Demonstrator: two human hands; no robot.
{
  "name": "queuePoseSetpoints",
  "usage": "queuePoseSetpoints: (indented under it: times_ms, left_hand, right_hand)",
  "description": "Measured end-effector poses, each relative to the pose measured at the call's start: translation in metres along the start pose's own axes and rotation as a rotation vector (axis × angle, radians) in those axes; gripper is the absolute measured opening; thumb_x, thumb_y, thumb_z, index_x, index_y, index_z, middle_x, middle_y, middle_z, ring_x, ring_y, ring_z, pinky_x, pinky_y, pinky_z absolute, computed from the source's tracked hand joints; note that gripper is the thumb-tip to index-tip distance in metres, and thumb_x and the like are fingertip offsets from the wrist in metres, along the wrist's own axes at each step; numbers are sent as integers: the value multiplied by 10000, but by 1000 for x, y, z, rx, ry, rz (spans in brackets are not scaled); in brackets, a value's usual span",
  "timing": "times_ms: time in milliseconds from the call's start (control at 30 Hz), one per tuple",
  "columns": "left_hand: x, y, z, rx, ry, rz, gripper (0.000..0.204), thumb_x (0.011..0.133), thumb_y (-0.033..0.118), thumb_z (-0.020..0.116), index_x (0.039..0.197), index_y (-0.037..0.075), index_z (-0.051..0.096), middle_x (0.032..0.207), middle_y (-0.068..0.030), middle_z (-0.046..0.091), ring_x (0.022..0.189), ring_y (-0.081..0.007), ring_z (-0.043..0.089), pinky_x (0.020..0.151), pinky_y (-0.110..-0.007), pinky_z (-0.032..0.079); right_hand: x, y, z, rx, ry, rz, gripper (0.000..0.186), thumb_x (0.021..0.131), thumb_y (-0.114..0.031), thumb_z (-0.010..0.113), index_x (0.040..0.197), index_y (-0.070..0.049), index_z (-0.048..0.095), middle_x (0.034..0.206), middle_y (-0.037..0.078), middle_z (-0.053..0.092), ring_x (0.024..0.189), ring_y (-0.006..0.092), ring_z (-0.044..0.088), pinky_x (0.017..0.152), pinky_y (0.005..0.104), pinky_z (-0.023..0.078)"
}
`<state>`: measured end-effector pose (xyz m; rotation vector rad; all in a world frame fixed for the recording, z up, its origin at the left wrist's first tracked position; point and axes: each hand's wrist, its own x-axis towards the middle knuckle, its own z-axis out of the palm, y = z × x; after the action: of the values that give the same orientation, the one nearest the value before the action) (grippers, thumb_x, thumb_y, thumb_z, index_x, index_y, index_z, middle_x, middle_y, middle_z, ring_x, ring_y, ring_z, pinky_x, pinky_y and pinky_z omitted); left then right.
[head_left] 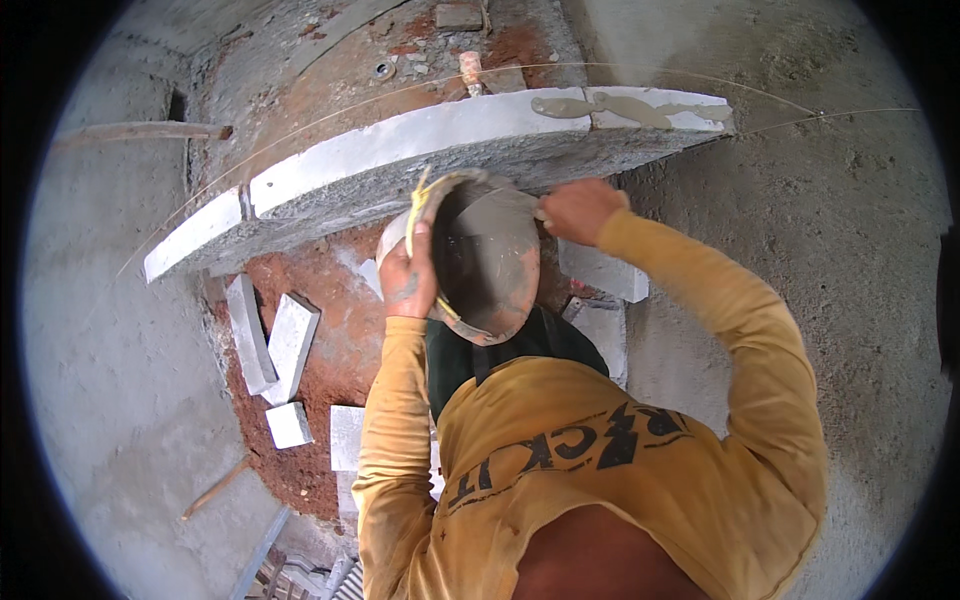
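Observation:
My left hand (408, 280) is closed on the rim of a mortar-smeared bucket (522, 312), which is tilted with its mouth toward me. A yellow cord (415, 215) runs along the rim beside my thumb. My right hand (580, 211) is closed at the far right of the mouth, on what looks like a trowel (510, 207); its grey blade reaches into the bucket and blends with the wet mortar there. Just beyond stands a low wall of white blocks (400, 135). Grey mortar (630, 108) lies spread along the wall's top at the right end.
A thin string line (330, 118) stretches along the wall. Loose white blocks (290, 345) lie on reddish soil (345, 275) at left, and more blocks (603, 270) sit right of the bucket. Plastered walls (110, 350) rise on both sides. A wooden stick (215, 487) rests at lower left.

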<state>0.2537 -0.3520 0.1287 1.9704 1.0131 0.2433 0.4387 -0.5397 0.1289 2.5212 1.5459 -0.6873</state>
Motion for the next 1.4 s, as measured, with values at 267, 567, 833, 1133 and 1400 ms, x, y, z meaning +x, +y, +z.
queuePoseSetpoints:
  times_ms: [267, 567, 833, 1133, 1400]
  left_hand:
    - [-4, 24, -22, -154, -14, 57, 449, 956, 358, 507, 772, -36, 617, 577, -70, 523, 574, -151, 482, 560, -319, 408]
    - [-8, -18, -41, -463, 186, -144, 463, 954, 380, 520, 687, 12, 603, 638, 59, 487, 589, -45, 385, 499, -240, 278]
    - [-16, -45, -56, -470, 296, -226, 523, 937, 427, 537, 611, 20, 583, 559, 49, 475, 519, -60, 388, 461, -259, 268]
    - [-22, -79, -88, -542, 395, -282, 440, 949, 393, 531, 865, -20, 658, 766, -6, 611, 686, -81, 507, 617, -237, 408]
    - [-22, -87, -97, -553, 466, -284, 404, 951, 367, 536, 823, -2, 639, 753, 14, 586, 678, -70, 482, 607, -234, 391]
  right_hand:
    - [20, -29, 75, 304, -123, -145, 295, 715, -278, 643, 855, -24, 695, 832, 179, 684, 760, 309, 674, 672, 388, 526]
    - [7, 5, 48, 936, -349, -73, 431, 726, -311, 701, 1047, -25, 684, 777, 105, 665, 701, 165, 618, 642, 317, 502]
    - [-16, 87, -85, 851, -125, 82, 366, 758, -289, 718, 1003, -19, 691, 841, 63, 669, 764, 127, 584, 702, 304, 490]
    - [2, 94, -92, -128, 314, 129, 364, 792, -325, 668, 1120, -171, 650, 953, 55, 632, 912, 271, 618, 768, 401, 492]
    - [37, 56, -84, -117, 522, -56, 340, 810, -324, 666, 1094, -138, 640, 898, 49, 567, 858, 258, 601, 738, 390, 494]
